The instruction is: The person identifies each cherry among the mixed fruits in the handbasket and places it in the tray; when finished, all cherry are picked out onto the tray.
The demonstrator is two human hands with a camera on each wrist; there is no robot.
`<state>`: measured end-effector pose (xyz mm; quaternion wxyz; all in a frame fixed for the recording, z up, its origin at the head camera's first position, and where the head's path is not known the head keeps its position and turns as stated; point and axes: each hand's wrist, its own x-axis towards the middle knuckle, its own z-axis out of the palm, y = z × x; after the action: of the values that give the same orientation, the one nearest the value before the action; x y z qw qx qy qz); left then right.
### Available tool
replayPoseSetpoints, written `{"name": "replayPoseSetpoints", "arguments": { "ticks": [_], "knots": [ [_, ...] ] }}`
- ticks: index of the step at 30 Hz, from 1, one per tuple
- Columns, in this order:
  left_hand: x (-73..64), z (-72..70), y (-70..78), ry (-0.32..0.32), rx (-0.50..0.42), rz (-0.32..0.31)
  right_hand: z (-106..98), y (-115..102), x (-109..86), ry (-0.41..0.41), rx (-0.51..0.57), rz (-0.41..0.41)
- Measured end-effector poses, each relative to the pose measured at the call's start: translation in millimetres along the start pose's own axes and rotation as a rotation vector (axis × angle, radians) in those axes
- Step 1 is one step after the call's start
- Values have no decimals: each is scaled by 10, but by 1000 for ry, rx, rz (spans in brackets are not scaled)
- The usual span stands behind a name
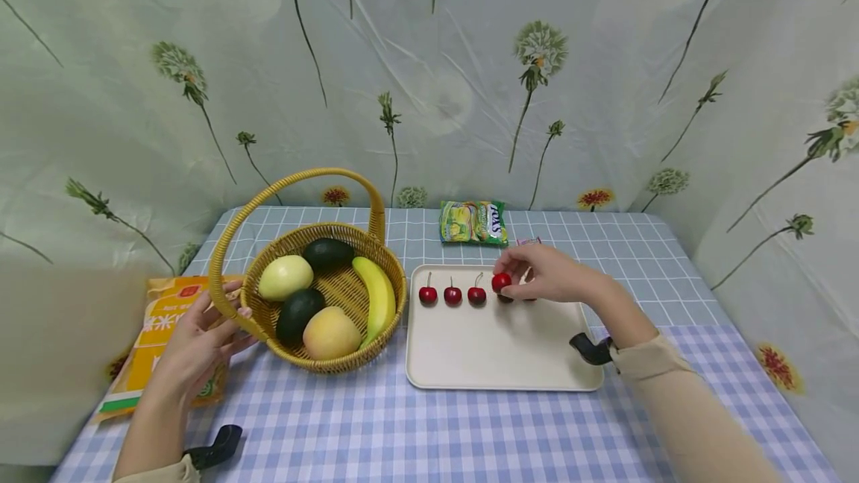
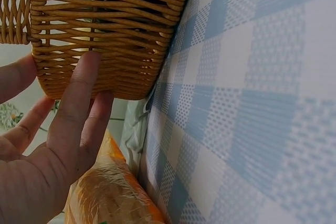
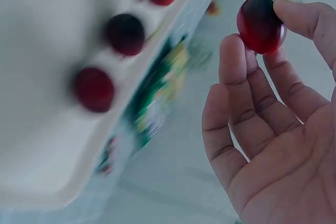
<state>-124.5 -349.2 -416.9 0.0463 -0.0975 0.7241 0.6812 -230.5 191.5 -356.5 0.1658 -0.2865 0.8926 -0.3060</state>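
My right hand (image 1: 553,274) pinches a dark red cherry (image 3: 261,24) between thumb and fingertips, over the cream tray (image 1: 496,356). Along the tray's far side lies a row of several cherries (image 1: 452,295), some with stems up; my right hand partly covers those at its right end. On the left, a yellow wicker basket (image 1: 322,367) with a tall handle holds a banana (image 1: 376,297), a peach (image 1: 332,333), two dark avocados (image 1: 298,315) and a pale green fruit (image 1: 285,278). My left hand (image 2: 58,150), fingers extended and spread, touches the basket's outer side near the handle's base.
An orange plastic bag (image 1: 164,319) lies left of the basket, partly behind my left arm. Behind the tray sit a green-and-yellow FOX'S packet (image 1: 473,222) and a small pink packet (image 1: 529,241). A dandelion-print curtain (image 1: 443,95) hangs behind the checked tablecloth (image 1: 349,431).
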Motion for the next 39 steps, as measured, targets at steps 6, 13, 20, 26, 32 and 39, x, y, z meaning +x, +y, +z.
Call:
{"name": "replayPoseSetpoints", "arguments": {
  "ticks": [6,13,20,26,32,39],
  "knots": [
    [-4,-1,-6,-8,-5,9,-10,401,-316,94,5,79],
    [-3,3,-4,9,1,-10,5,664,-455,123,24,136],
    [9,-13,2,0,-17,-4,50,829,-470,116,22,165],
    [22,-14,-5,-2,7,-10,86,881,-467,127,8,194],
    [42,-26,-8,1,-3,-7,81,868,-476,141,3,213],
    [37,-49,-18,-11,20,22,88,881,-460,133,-6,212]
  ]
}}
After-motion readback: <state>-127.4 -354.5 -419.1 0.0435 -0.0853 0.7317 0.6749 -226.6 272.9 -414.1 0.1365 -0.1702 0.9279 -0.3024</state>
